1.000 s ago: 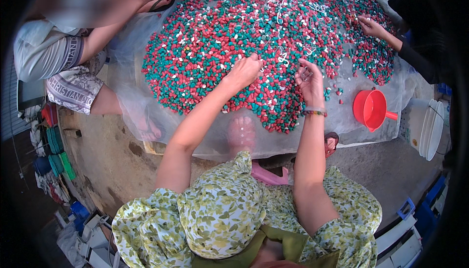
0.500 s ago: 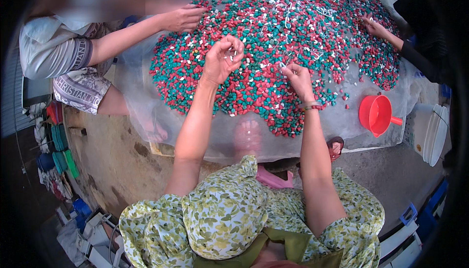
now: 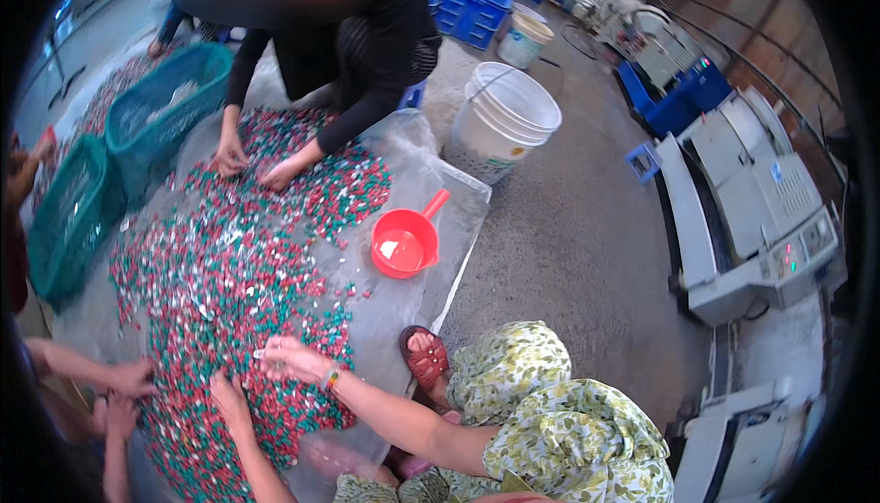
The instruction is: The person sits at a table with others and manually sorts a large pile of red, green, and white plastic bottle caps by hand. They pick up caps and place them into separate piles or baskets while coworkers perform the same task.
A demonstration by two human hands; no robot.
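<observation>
A wide spread of small red, green and white pieces [image 3: 211, 306] covers the plastic sheet in front of me. My right hand [image 3: 291, 359], with a beaded band at its wrist, is closed in a pinch on a small white piece [image 3: 259, 355] just above the pile. Left of it and nearer to me, my left hand [image 3: 229, 398] is low over the pieces, its fingers stretched forward and slightly apart. I make out nothing held in it. The exact form of the small white piece is too small to tell.
Beyond my right hand a red dipper [image 3: 404, 243] rests on the sheet. A person in black [image 3: 367, 54] works at the far side; another person's hands [image 3: 133, 378] are at the left. Teal baskets [image 3: 73, 219], a white bucket [image 3: 502, 118] and grey machines [image 3: 752, 201] stand around.
My view has swung to the right, bringing the machines and bucket into sight. My left hand has uncurled and lowered to the pieces. The right hand keeps its pinch on a white piece.
</observation>
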